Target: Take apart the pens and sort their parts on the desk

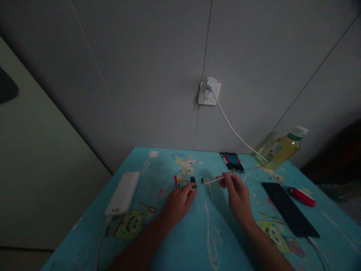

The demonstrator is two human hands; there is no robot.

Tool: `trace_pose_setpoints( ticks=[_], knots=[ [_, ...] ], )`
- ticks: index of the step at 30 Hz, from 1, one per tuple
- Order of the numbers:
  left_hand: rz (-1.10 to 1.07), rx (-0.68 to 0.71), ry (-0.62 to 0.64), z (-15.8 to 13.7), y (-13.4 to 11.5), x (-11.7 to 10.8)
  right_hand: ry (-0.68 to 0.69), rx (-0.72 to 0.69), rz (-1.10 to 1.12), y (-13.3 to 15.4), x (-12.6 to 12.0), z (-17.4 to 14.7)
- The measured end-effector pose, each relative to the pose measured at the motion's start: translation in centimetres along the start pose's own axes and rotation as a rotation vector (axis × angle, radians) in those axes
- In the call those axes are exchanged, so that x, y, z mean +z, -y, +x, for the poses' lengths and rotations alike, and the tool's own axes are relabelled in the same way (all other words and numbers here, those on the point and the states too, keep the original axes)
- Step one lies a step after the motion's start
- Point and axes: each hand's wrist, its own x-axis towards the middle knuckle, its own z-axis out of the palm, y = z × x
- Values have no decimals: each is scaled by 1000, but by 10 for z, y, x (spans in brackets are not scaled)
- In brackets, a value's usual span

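thin white stick (213, 180) held in right hand (237, 194)

left hand (179, 201) placed right by black piece (193, 180); whether anything is gripped can't be told. second thin stick (210, 191) and small dark bit (202, 180) laid between the hands, red-and-black piece (176, 181) seen left of black piece. pens (232, 162) lined up at back near wall (158, 94). yellow bottle (282, 152) placed at right, dark slab (290, 209) and red object (302, 197) laid nearer. white box (123, 192) set at left on blue printed tabletop (180, 244). charger (211, 83) plugged into socket (202, 99), white cable (229, 125) run down to tabletop.

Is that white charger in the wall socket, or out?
In: the charger sits against the wall socket, white cable attached.
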Motion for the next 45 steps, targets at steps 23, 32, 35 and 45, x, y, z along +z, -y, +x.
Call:
trace_pose_setpoints(
  ticks=[23,32,35,45],
  knots=[
    [576,-24,231,27,-1,10,381,-20,-1020,-28,4,-6],
    [536,-73,190,29,-2,13,373,-17,-1171,-18,5,-18],
    [471,-62,142,26,-5,12,374,6,-1194,-19,6,-19],
    [313,36,97,14,-13,13,389,92,-1146,-17,15,-17]
  ],
)
